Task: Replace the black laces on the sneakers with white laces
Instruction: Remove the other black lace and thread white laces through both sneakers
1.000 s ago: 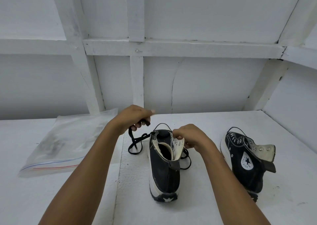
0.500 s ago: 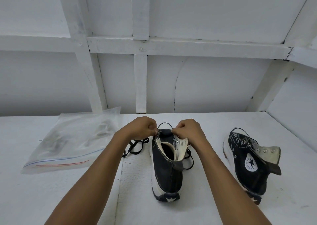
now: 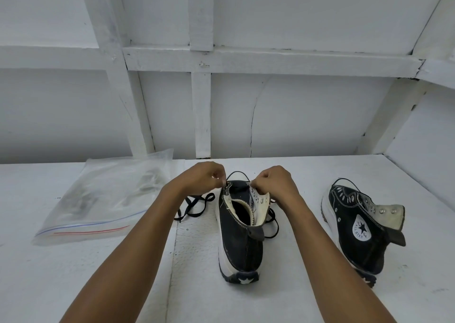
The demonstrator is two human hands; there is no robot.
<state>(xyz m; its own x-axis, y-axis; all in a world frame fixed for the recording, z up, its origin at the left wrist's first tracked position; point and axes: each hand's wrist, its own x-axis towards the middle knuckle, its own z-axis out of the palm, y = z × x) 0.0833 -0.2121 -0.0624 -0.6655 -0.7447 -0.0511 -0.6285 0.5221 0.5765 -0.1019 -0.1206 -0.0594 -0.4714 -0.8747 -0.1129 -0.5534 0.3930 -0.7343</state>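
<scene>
Unlacing begins on a black high-top sneaker (image 3: 240, 231) standing mid-surface (image 3: 197, 273): left fingers (image 3: 216, 177) pinch the black lace (image 3: 194, 205), right fingers (image 3: 256, 184) clamp the eyelet flap. The lace (limp, light, flat) looks best gripped close to an eyelet.

The tabletop (image 3: 49, 285) lies bare along its near edge on the left, a broad way in. The plastic bag (image 3: 105, 197) fills the back-left stretch up to the back wall (image 3: 295, 125). Loops of black lace (image 3: 194, 205) lie between the bag and the middle sneaker (image 3: 240, 244) (a snag for anything sliding low). The left hand (image 3: 202, 178) and right hand (image 3: 273, 182) close off its toe end. A bare lane, crossed by the right forearm, separates it from the second sneaker (image 3: 357, 226) near the right edge.
</scene>
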